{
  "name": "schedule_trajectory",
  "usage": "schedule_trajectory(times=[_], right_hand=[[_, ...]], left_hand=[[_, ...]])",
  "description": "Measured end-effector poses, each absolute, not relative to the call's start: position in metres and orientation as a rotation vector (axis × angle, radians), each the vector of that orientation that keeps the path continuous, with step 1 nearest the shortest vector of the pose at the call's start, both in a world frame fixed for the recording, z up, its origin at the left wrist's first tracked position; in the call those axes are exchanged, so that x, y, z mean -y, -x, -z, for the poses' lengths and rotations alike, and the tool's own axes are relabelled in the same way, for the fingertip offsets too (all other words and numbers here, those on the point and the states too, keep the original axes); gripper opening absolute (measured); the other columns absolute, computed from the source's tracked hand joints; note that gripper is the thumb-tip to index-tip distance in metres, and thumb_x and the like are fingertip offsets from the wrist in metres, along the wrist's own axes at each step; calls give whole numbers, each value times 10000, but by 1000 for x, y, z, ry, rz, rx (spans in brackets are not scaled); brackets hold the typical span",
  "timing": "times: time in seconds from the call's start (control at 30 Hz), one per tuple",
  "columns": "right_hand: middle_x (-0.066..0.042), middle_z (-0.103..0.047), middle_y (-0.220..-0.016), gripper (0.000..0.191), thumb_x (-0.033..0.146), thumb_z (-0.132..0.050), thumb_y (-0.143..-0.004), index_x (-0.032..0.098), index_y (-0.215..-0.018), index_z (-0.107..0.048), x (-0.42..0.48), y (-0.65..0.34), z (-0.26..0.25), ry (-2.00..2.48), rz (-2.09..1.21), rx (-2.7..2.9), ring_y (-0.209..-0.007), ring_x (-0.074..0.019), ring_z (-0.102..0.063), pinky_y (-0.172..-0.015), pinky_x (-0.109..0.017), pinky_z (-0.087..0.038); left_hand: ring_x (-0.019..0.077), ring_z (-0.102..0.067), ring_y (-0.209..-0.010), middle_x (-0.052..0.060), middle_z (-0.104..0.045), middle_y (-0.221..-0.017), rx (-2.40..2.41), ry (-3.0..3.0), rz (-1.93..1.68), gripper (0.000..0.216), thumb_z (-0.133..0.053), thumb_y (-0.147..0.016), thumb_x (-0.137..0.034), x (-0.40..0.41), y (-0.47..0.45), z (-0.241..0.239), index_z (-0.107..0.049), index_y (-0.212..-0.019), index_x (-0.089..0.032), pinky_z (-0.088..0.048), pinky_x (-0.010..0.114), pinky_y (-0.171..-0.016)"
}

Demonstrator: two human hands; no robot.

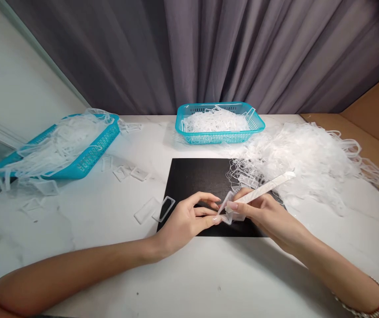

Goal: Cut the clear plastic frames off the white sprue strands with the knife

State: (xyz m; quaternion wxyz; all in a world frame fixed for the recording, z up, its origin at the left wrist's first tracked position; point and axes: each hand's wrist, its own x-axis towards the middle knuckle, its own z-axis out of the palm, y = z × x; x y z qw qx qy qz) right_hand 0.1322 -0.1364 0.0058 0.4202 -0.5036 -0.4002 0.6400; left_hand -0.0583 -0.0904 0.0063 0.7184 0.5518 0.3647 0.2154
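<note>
My left hand (pixel 189 214) pinches the near-left edge of a translucent rectangular plastic frame (pixel 226 207) above a black mat (pixel 196 176). My right hand (pixel 264 210) is closed around a slim white stick-like tool (pixel 262 186), which slants up to the right. Its working tip is hidden by the fingers and the plastic. The right fingertips also touch the frame, and more clear plastic shows beneath them. Left of my left hand, a small clear frame (pixel 163 209) overlaps the mat's edge, with another clear frame (pixel 145 210) beside it on the table.
Behind the mat stands a blue basket (pixel 221 138) of clear plastic pieces. A second blue basket (pixel 93 154), heaped over its rim, is at the left. A large tangled pile of thin plastic (pixel 308 159) covers the right side. Loose frames (pixel 138 173) lie on the white table (pixel 110 282).
</note>
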Motion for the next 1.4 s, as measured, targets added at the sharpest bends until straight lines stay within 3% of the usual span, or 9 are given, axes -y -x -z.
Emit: schedule_trajectory(times=[0.23, 0.43, 0.57, 0.77, 0.93, 1.4], right_hand=[[-5, -621, -787, 211, 385, -577, -836, 197, -751, -625, 140, -129, -8, 1316, -1488, 1195, -774, -154, -590, -748, -297, -416], [-21, -587, -802, 265, 425, -546, -841, 209, -712, -630, 143, -127, -8, 1431, -1308, 1331, -758, -174, -558, -672, -313, -401], [-13, -567, -780, 266, 423, -541, -848, 209, -724, -637, 142, -129, -7, 1414, -1263, 1324, -717, -156, -548, -655, -296, -410], [0, -546, -805, 234, 388, -568, -845, 205, -732, -660, 142, -130, -5, 1351, -1328, 1275, -713, -122, -568, -663, -250, -454], [-29, -571, -842, 242, 392, -559, -849, 187, -775, -664, 141, -130, -6, 1276, -1450, 1211, -770, -163, -625, -740, -307, -513], [-28, -572, -865, 244, 381, -566, -847, 190, -752, -684, 141, -130, -3, 1264, -1474, 1225, -795, -160, -635, -772, -305, -521]], left_hand=[[121, -642, -832, -46, -484, -906, -830, -1198, -539, 296, -674, -748, -185, 93, 58, -2, -472, -961, -224, -463, 250, -775], [160, -656, -860, -33, -581, -868, -868, -1220, -501, 273, -673, -758, -236, 93, 58, 0, -439, -896, -215, -462, 300, -815], [183, -668, -815, 17, -663, -808, -887, -1263, -421, 210, -648, -775, -266, 88, 59, -1, -491, -891, -186, -493, 316, -772], [122, -592, -517, 68, -700, -713, -916, -1422, -220, 287, -550, -831, -392, 83, 58, -10, -646, -888, -127, -477, 244, -535], [105, -561, -472, 84, -709, -707, -893, -1468, -181, 312, -501, -859, -362, 83, 58, -9, -688, -867, -112, -444, 218, -499], [60, -485, -393, 48, -691, -650, -923, -1504, -248, 253, -519, -852, -331, 85, 59, -6, -678, -823, -137, -393, 176, -428]])
